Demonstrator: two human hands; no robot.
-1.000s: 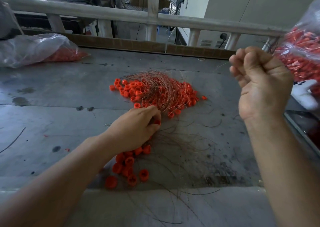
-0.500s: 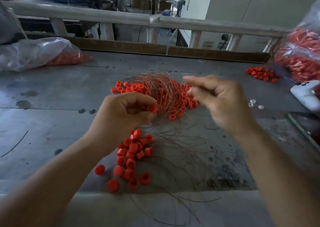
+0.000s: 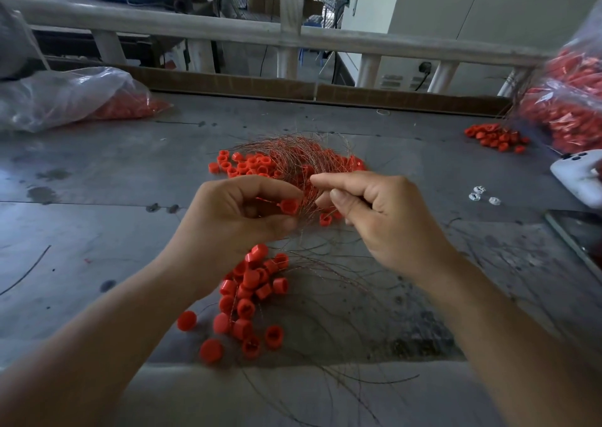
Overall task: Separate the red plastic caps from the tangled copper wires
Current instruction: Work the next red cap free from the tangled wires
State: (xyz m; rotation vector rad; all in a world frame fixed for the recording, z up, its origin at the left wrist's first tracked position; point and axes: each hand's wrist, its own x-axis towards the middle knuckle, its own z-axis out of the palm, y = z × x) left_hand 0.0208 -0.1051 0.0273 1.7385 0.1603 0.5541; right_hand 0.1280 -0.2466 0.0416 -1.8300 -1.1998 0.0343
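Observation:
A tangle of thin copper wires [image 3: 293, 156] lies over a heap of red plastic caps [image 3: 242, 164] at the middle of the grey table [image 3: 97, 198]. My left hand [image 3: 234, 218] pinches one red cap [image 3: 289, 205] between thumb and fingers, just in front of the tangle. My right hand [image 3: 381, 218] is close beside it, forefinger and thumb pinching a copper wire strand near that cap. A separate heap of loose red caps [image 3: 250, 299] lies nearer me, with stray wires [image 3: 342, 296] spread to its right.
A clear bag with red caps [image 3: 71, 100] lies at the back left. A full bag of red caps [image 3: 566, 107] stands at the right, a small pile of caps [image 3: 495, 136] before it. A white device [image 3: 580, 175] and a dark phone [image 3: 580, 240] lie at the right edge.
My right hand came down from the upper right to the tangle, beside my left. My left hand lifted off the table with a cap pinched in it.

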